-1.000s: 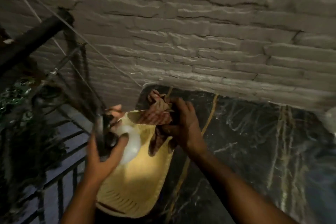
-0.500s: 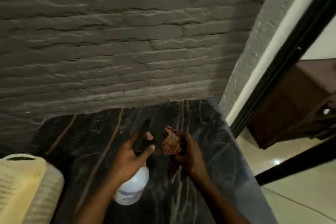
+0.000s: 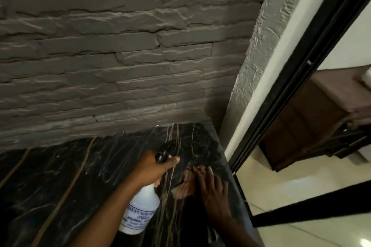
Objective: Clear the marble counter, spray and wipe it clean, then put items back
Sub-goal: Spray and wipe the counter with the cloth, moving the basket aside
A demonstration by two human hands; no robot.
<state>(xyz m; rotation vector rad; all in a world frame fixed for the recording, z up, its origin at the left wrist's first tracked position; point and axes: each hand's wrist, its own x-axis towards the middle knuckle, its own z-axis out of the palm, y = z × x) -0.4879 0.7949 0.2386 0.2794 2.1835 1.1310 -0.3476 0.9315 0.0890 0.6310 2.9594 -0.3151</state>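
Observation:
The black marble counter [image 3: 66, 182] with gold veins fills the lower left, ending at a right edge beside a doorway. My left hand [image 3: 154, 168] grips the black trigger head of a white spray bottle [image 3: 140, 210], its nozzle pointing toward the counter's far right corner. My right hand [image 3: 210, 188] lies flat, pressing a reddish-brown cloth [image 3: 184, 186] onto the marble close to the right edge. The cloth is mostly hidden under my fingers and blurred.
A rough grey stone wall [image 3: 120, 56] rises behind the counter. At right a black door frame [image 3: 285, 94] stands next to the counter's end, with a brown wooden cabinet [image 3: 313, 118] and pale glossy floor tiles [image 3: 301, 182] beyond.
The view swung right from the yellow basket to the counter's right end. My right hand went from bunching the cloth in the air to pressing it flat on the marble; the bottle moved along.

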